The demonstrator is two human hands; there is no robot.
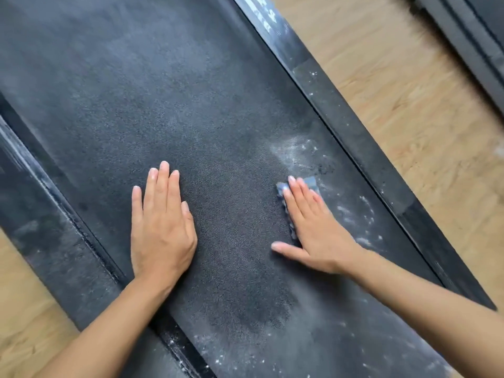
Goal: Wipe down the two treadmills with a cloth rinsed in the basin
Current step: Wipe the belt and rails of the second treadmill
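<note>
Nearest us, the left hand (161, 227) lies flat on the treadmill belt (191, 105), fingers straight and together, holding nothing. The right hand (319, 233) presses the blue cloth (311, 182) down under straight fingers near the belt's right edge; it's a soft, light rag, I'd say, apt to bunch on that grainy surface, so a flat palm over its middle suits it. Most of it hides beneath the hand, white dust (297, 148) waits beyond, and the cut-off dark frame (469, 36) far right may be the second treadmill, can't tell; no basin in sight.
</note>
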